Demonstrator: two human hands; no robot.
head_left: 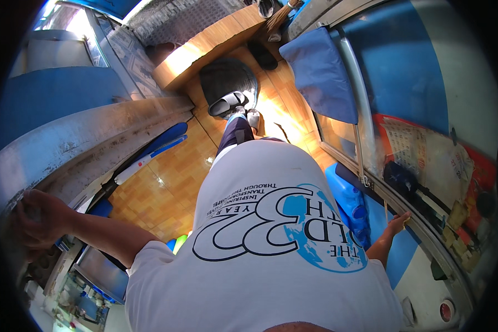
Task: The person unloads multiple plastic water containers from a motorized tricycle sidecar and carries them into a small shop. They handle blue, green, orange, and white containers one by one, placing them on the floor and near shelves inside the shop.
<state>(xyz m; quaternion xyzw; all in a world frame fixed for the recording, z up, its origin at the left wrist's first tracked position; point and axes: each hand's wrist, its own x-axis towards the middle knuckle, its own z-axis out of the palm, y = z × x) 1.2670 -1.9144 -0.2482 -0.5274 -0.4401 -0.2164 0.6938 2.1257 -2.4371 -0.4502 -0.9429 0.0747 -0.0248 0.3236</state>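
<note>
My left hand [47,218] is at the far left with its fingers curled, by the worn grey edge of a white and blue ledge [39,149]. What it grips, if anything, is lost in the dark rim of the picture. Over on the right, my right hand [395,224] is against the metal frame [426,235] of a glass-fronted cabinet. Its fingers are bent together, and a small yellowish bit shows at their tips; I cannot make out what it is. My white printed shirt [249,221] fills the middle.
A blue plastic container [348,193] stands beside my right side, below a hanging blue cloth [321,74]. Grey slippers [227,103] and a dark mat [221,77] lie on the tiled floor [166,193]. Ahead is a tiled step [210,41]. Long blue objects [166,138] lean along the left.
</note>
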